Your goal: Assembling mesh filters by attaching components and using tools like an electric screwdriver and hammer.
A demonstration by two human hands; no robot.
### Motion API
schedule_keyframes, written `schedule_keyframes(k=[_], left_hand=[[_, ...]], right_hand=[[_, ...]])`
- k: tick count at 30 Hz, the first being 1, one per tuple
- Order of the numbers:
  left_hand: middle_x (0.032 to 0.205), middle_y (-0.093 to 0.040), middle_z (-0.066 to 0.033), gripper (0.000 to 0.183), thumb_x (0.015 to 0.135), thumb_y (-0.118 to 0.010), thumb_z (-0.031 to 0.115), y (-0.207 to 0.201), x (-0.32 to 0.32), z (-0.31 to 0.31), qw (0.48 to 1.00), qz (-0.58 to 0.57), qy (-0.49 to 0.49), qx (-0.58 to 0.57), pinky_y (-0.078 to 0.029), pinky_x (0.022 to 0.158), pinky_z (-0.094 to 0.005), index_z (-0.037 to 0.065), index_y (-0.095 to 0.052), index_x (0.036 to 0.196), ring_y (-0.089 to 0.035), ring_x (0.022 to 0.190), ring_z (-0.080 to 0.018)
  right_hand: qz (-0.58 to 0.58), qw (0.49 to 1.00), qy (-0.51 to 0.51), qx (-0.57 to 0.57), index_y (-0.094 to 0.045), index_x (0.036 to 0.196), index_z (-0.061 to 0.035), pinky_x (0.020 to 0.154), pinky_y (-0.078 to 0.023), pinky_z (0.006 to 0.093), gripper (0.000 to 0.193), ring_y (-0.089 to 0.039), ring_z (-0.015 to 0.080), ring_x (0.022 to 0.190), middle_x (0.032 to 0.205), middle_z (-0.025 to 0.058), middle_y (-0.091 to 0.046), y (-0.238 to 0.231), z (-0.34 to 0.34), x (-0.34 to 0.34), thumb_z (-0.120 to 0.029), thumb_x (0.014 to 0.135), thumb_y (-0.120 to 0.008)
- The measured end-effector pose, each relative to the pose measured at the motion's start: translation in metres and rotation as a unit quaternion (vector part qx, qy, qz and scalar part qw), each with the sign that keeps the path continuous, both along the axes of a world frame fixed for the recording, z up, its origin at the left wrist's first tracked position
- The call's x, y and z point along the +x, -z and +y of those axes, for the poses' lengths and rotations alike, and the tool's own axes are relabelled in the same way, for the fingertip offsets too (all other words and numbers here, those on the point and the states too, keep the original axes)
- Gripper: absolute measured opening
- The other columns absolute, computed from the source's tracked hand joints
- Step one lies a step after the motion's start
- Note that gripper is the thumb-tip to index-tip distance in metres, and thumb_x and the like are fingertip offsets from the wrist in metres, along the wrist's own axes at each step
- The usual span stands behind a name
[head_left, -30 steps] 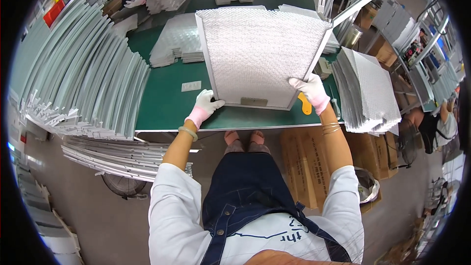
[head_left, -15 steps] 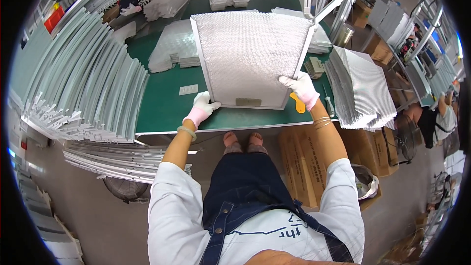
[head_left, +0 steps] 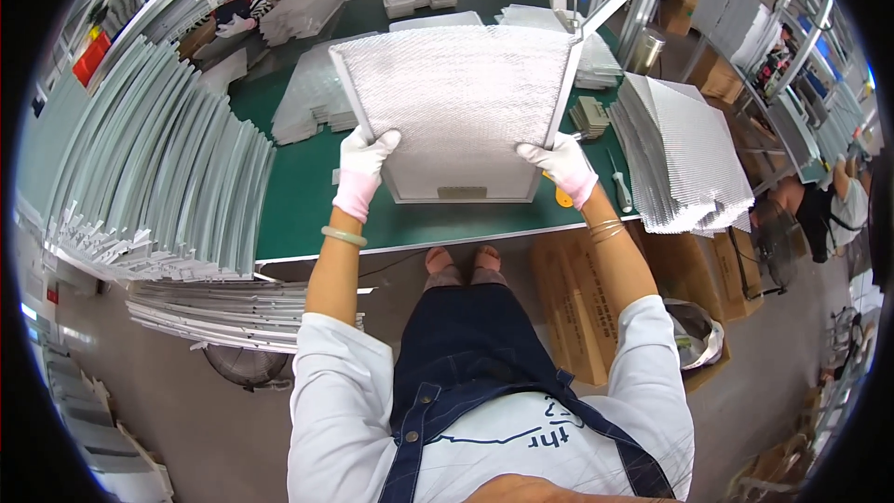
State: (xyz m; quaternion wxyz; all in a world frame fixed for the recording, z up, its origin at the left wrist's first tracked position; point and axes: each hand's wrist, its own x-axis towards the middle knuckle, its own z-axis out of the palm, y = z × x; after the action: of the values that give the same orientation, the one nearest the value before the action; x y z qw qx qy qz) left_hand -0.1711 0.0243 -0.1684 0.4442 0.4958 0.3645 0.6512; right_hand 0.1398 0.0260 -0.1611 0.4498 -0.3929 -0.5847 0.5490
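A silver mesh filter panel [head_left: 461, 102] in a thin metal frame is tilted up over the green table. My left hand [head_left: 363, 160], in a white and pink glove, grips its left side edge with the thumb on the mesh. My right hand [head_left: 561, 166], gloved the same way, grips the right side edge, thumb also in front. The fingers behind the panel are hidden. A small rectangular plate [head_left: 463, 193] sits at the panel's lower edge. Close to my right hand lie a yellow tool [head_left: 562, 197], partly covered, and a screwdriver [head_left: 620, 188] with a pale handle.
Many framed panels [head_left: 158, 158] stand in a row at the left. A stack of mesh sheets [head_left: 684, 154] is at the right table edge, beside small plates [head_left: 589, 118]. More mesh sheets [head_left: 317, 88] lie behind the panel. Cardboard boxes [head_left: 573, 307] stand below the green table [head_left: 298, 224].
My left hand has moved from the panel's lower left corner up to its left side edge. The panel has shifted slightly left, and my right hand remains on its right edge.
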Motion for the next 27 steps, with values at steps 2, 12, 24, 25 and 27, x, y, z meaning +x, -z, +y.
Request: schedule_keyframes(k=[2,12,24,25,27], left_hand=[[0.100,-0.065,-0.0035,0.030,0.081,-0.069,0.005,0.004,-0.017,-0.005,0.997,0.071,-0.029,-0.020,-0.044,0.081,-0.0253,-0.002,-0.060,0.109,-0.058,0.087,-0.0113],[0.100,-0.062,-0.0026,0.028,0.087,-0.063,0.011,-0.065,0.013,-0.021,0.989,0.096,-0.076,0.088,-0.042,0.081,-0.0235,-0.002,-0.057,0.111,-0.054,0.087,-0.0084],[0.105,-0.062,-0.0046,0.033,0.083,-0.062,0.001,-0.068,0.017,-0.027,0.994,0.066,-0.017,0.081,-0.043,0.087,-0.0261,-0.003,-0.056,0.115,-0.056,0.093,-0.0121],[0.106,-0.062,-0.0046,0.033,0.084,-0.062,0.002,-0.071,0.020,-0.029,0.993,0.087,-0.015,0.074,-0.042,0.088,-0.0259,-0.003,-0.055,0.115,-0.056,0.093,-0.0122],[0.106,-0.062,-0.0045,0.033,0.084,-0.062,0.003,-0.073,0.019,-0.035,0.992,0.110,-0.017,0.068,-0.042,0.088,-0.0256,-0.003,-0.055,0.115,-0.056,0.094,-0.0123]], right_hand=[[0.009,1.000,-0.012,0.023,-0.061,0.113,0.0011,0.085,-0.045,0.0253,0.031,-0.058,0.0095,0.092,0.104,0.0043,-0.065,0.006,-0.002,-0.008,-0.010,0.084,-0.067],[-0.037,0.997,-0.031,0.065,-0.057,0.116,0.0000,0.085,-0.045,0.0259,0.034,-0.056,0.0096,0.095,0.106,0.0046,-0.063,-0.023,-0.016,0.008,-0.008,0.084,-0.065],[-0.103,0.936,0.212,0.263,-0.046,0.099,-0.0020,0.076,-0.042,0.0305,0.031,-0.047,0.0174,0.078,0.083,0.0087,-0.048,-0.088,-0.024,0.006,-0.028,0.087,-0.058],[-0.102,0.934,0.215,0.268,-0.046,0.099,-0.0020,0.076,-0.042,0.0305,0.031,-0.047,0.0174,0.078,0.083,0.0087,-0.048,-0.085,-0.020,0.008,-0.028,0.087,-0.058],[-0.137,0.885,0.267,0.356,-0.045,0.096,-0.0020,0.070,-0.041,0.0267,0.028,-0.042,0.0095,0.073,0.079,0.0006,-0.046,-0.084,-0.019,0.005,-0.027,0.091,-0.056]])
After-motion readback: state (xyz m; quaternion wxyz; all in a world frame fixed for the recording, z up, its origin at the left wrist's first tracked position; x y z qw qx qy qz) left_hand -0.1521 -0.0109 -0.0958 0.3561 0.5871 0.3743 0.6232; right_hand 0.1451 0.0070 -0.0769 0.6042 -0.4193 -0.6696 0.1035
